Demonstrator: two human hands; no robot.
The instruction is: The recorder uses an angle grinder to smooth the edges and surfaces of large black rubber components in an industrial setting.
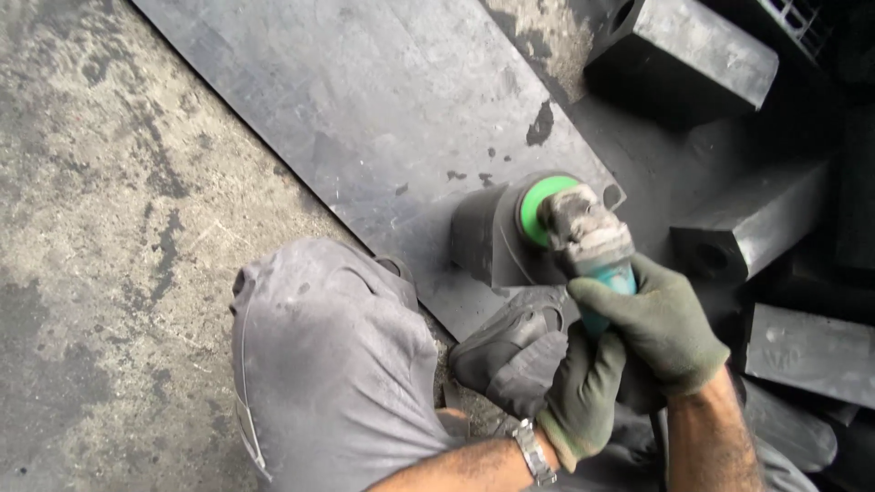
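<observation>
Bent knee (328, 364) in grey trousers, lower centre of the frame, nearest the camera, with a dark shoe (510, 342) just to its right resting on the edge of a large dark sheet (365, 100). Right hand (661, 323), in a green glove, wrapped firmly around the teal body of an angle grinder (583, 241) at centre right. Left hand (583, 387), also gloved in green and wearing a wristwatch (533, 453), closed around the lower part of the same tool just below the right hand. Green disc of the grinder facing the dark sheet, partly enclosed by a black guard, near the sheet's lower right corner. Sheet running diagonally from upper left to centre right over a stained concrete floor (100, 228). Dark rectangular blocks (756, 219), some with round holes, stacked along the right edge and upper right.
</observation>
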